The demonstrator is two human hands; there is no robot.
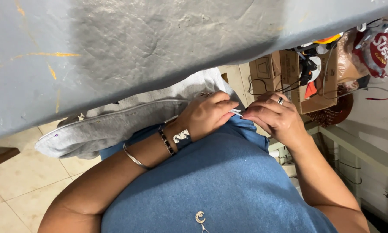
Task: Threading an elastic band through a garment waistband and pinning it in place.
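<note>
Head view, looking straight down past a blue shirt (228, 181).

Left hand (207, 114): grip closed, fingers curled and pinched on a thin pale edge of grey cloth (116, 123) at the person's midriff. Wrist carries a dark beaded bracelet (166, 141), a silver cuff (182, 137) and, further up the forearm, a thin silver bangle (133, 157).

Right hand (273, 114): grip closed too, fingertips pressed to the same pale edge, meeting the left hand's fingertips. A ring (280, 100) on one finger. What lies between the fingertips is too small to tell.

Grey cloth: bunched, trailing out to the person's left from under the hands, hanging just below the edge of the grey counter (159, 47). Its stitched hem runs along the near side.

Counter: wide grey slab filling the upper frame, scuffed, with orange streaks at the left.

Beyond the right hand: cardboard boxes (289, 73) on the floor, black cables and tools stacked on them, a crinkled plastic bag (375, 45) at the far right. Pale tiled floor (12, 185) at lower left. A crescent pendant (200, 217) hangs over the shirt.
</note>
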